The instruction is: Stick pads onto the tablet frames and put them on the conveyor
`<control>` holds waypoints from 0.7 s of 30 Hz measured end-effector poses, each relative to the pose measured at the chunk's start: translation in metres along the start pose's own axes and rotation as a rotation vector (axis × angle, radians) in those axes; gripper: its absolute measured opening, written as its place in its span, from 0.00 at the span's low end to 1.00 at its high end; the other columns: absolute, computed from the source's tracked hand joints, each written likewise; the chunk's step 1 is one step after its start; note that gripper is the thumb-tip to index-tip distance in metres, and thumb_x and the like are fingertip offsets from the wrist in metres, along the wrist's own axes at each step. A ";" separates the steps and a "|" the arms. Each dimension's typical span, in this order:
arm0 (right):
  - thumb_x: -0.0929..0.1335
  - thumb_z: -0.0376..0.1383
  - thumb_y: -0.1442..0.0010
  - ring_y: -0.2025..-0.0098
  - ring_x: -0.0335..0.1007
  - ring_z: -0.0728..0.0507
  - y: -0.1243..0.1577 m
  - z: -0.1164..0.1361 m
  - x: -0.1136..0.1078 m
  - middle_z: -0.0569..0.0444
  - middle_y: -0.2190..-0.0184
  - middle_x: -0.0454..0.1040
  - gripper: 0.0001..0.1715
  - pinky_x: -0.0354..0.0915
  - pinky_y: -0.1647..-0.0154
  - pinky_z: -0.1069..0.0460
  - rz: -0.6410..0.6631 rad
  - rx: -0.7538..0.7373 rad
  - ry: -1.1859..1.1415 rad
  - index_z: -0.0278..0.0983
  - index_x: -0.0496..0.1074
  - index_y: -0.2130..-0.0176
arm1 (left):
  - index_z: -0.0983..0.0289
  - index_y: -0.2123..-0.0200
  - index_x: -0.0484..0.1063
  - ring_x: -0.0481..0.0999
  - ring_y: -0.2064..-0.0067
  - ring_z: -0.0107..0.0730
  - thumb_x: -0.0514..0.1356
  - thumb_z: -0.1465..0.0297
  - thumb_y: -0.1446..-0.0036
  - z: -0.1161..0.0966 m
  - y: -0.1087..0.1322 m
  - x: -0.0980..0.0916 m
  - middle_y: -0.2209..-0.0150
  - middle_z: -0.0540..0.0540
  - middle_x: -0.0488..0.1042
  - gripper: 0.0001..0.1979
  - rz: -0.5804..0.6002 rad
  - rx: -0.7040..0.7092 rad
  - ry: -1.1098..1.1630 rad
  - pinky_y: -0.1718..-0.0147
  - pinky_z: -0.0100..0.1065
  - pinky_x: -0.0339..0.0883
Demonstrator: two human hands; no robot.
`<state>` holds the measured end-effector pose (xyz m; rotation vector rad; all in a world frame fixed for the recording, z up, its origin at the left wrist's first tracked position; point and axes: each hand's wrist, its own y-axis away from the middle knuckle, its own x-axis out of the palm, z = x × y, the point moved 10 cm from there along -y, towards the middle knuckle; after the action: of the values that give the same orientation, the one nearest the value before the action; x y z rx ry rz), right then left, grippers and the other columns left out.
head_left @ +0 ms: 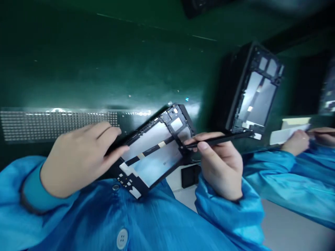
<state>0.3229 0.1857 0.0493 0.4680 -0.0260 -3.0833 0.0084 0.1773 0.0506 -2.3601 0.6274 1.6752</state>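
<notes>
Head view, the only one. The picture is tilted and a bit smeared at the edges.

My left hand (78,157) is clamped on the black frame (154,150), fingers over its upper left edge and thumb along the side. The frame is held up off the green mat (104,62), in front of my chest, slanting up to the right. Its open inner side faces me: pale panels, a dark strip with a tan patch across the middle, small cut-outs at both ends.

My right hand (220,164) is closed on a thin black tool (222,138), pinched between thumb and forefinger. The tool lies nearly level and its left tip touches the frame's right edge, near the upper corner. The two hands are apart, with the frame spanning between them.

Both my sleeves are blue; a pale button (122,238) shows low on the coat.

A small black block (190,176) sits below the frame, by my right wrist. A dotted grey strip (52,123) runs along the mat behind my left hand.

Further right, a stack of similar frames (253,90) stands on edge, leaning. Beyond it a co-worker's hand (295,141), also blue-sleeved, rests at a white piece (288,134); too blurred to tell the grip.
</notes>
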 end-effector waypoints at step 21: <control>0.75 0.34 0.21 0.53 0.90 0.40 0.041 -0.020 -0.023 0.51 0.58 0.89 0.06 0.85 0.50 0.45 -0.102 -0.182 0.090 0.46 0.82 0.47 | 0.55 0.32 0.79 0.88 0.40 0.66 0.48 0.34 0.21 -0.016 0.009 0.035 0.40 0.69 0.84 0.39 0.151 -0.026 0.135 0.47 0.60 0.90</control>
<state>0.3519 0.1451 0.0383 0.6159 0.2858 -3.1182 0.0275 0.1546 0.0242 -2.5179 0.8309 1.5992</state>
